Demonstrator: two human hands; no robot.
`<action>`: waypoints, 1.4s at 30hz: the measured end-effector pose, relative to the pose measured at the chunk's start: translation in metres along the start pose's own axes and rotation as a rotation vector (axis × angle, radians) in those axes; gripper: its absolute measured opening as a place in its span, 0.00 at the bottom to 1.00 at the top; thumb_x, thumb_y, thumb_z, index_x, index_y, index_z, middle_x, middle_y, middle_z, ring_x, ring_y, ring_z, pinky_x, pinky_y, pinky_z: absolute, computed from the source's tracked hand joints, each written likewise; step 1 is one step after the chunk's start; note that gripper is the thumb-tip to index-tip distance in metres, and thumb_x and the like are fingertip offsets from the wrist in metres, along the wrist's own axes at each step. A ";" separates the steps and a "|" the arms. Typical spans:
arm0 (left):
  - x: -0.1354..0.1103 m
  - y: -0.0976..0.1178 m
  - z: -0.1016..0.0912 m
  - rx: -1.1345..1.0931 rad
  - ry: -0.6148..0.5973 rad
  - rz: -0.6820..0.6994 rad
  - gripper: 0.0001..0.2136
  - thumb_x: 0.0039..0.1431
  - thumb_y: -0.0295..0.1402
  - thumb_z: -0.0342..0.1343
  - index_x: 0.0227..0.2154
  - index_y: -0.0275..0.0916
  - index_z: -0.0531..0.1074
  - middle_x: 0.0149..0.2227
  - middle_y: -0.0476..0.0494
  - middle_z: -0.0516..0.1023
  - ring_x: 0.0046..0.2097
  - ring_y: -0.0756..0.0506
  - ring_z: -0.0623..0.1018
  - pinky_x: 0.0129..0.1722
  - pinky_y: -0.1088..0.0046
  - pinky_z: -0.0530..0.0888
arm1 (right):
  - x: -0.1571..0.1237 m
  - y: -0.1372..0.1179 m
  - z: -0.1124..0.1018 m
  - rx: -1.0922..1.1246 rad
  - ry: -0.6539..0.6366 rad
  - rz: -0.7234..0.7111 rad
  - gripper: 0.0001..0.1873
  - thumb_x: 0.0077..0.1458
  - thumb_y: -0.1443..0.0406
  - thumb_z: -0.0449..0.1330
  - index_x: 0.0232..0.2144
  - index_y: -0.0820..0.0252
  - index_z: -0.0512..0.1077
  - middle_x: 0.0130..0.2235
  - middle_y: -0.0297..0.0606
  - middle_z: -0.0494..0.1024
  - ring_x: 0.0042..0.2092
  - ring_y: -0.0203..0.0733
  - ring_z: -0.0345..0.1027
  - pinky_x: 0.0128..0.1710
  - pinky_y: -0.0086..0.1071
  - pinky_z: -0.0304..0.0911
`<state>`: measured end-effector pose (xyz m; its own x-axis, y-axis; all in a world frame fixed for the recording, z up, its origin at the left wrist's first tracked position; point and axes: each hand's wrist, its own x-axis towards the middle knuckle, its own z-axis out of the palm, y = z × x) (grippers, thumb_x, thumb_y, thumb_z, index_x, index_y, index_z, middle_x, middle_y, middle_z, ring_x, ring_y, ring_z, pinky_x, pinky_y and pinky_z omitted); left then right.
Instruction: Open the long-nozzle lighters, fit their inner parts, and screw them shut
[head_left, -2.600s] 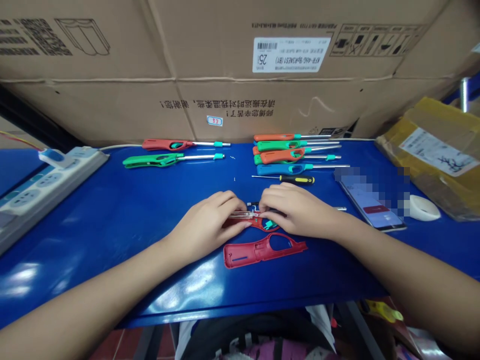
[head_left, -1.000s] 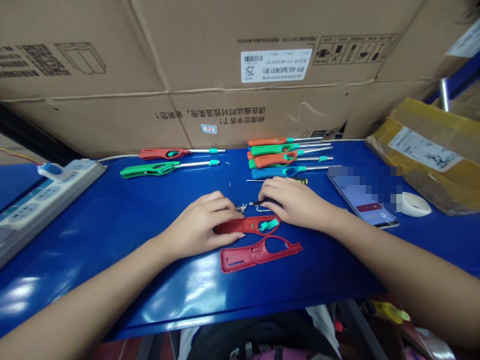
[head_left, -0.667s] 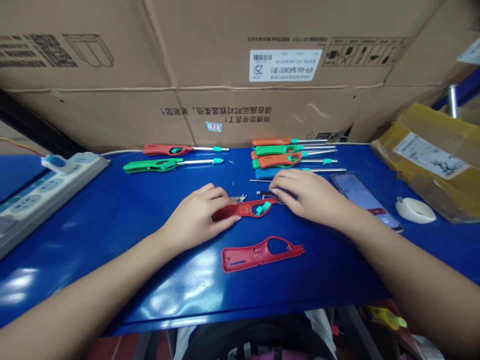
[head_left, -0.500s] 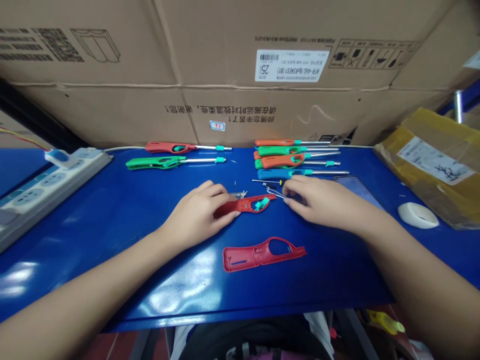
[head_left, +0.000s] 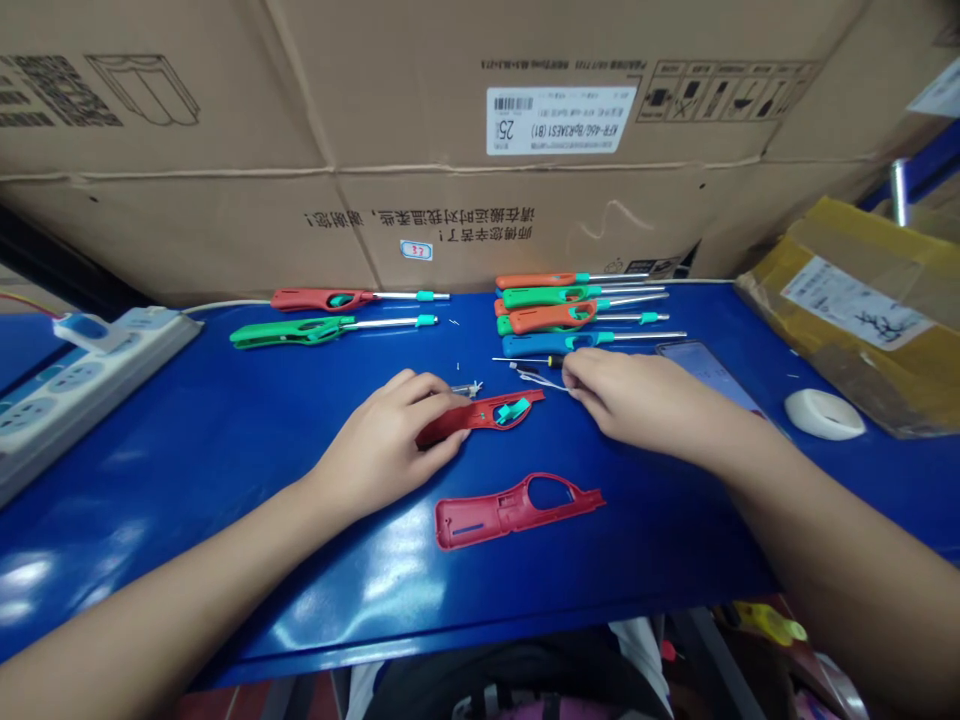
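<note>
My left hand (head_left: 390, 435) is closed around the handle end of a red lighter half-shell (head_left: 486, 412), hollow side up, pressed near the table. A teal trigger (head_left: 513, 410) sits tilted in its loop. Just behind the shell lies a small metal and clear part (head_left: 466, 390), partly hidden by my fingers. My right hand (head_left: 622, 395) has its thumb and fingers pinched together on a thin white wire (head_left: 544, 381). By those fingertips lies a small screwdriver (head_left: 525, 360), its handle partly hidden. The matching red half-shell (head_left: 487, 518) lies in front, hollow side up.
Several assembled lighters (head_left: 555, 318) are stacked at the back; a red lighter (head_left: 322, 299) and a green lighter (head_left: 292, 332) lie back left. A power strip (head_left: 82, 370) is at left. A phone (head_left: 709, 375), white mouse (head_left: 823, 414) and taped carton (head_left: 847, 300) stand right.
The view has shifted slightly, moving the scene left. My right fingers have closed more tightly beside the screwdriver, and the wire end has shifted. My left hand keeps its hold on the red shell.
</note>
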<state>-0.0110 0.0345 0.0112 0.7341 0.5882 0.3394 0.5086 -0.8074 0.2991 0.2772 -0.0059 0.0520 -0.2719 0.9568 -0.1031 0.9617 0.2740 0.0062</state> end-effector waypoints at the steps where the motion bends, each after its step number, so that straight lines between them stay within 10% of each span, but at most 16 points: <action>1: 0.000 0.001 0.000 -0.007 0.008 0.006 0.12 0.66 0.34 0.57 0.49 0.38 0.77 0.46 0.40 0.78 0.44 0.41 0.74 0.45 0.61 0.74 | 0.000 -0.001 -0.001 0.020 0.026 -0.007 0.05 0.63 0.69 0.53 0.36 0.57 0.67 0.41 0.42 0.78 0.36 0.46 0.72 0.28 0.36 0.53; 12: 0.002 0.002 0.002 -0.097 0.069 0.052 0.09 0.68 0.29 0.55 0.47 0.39 0.77 0.44 0.42 0.79 0.43 0.44 0.74 0.44 0.65 0.73 | -0.006 -0.007 0.000 0.178 0.030 -0.435 0.07 0.64 0.69 0.53 0.36 0.56 0.71 0.40 0.37 0.76 0.41 0.43 0.70 0.37 0.36 0.61; 23: -0.004 0.025 -0.010 -0.165 -0.259 0.380 0.15 0.62 0.47 0.61 0.40 0.39 0.76 0.34 0.44 0.78 0.35 0.45 0.76 0.35 0.69 0.72 | 0.019 -0.022 0.030 0.257 0.267 -0.422 0.07 0.68 0.62 0.58 0.41 0.59 0.73 0.45 0.42 0.76 0.46 0.46 0.69 0.46 0.39 0.65; 42: -0.002 0.015 -0.016 -0.039 -0.201 0.279 0.13 0.55 0.43 0.62 0.39 0.41 0.77 0.34 0.47 0.79 0.36 0.44 0.76 0.37 0.65 0.70 | 0.015 -0.021 0.026 0.252 0.157 -0.283 0.10 0.70 0.64 0.52 0.43 0.60 0.73 0.46 0.43 0.74 0.44 0.45 0.71 0.42 0.37 0.66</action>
<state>-0.0124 0.0218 0.0292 0.9184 0.3208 0.2315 0.2612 -0.9312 0.2542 0.2542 0.0008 0.0248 -0.5100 0.8557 0.0877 0.8211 0.5147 -0.2467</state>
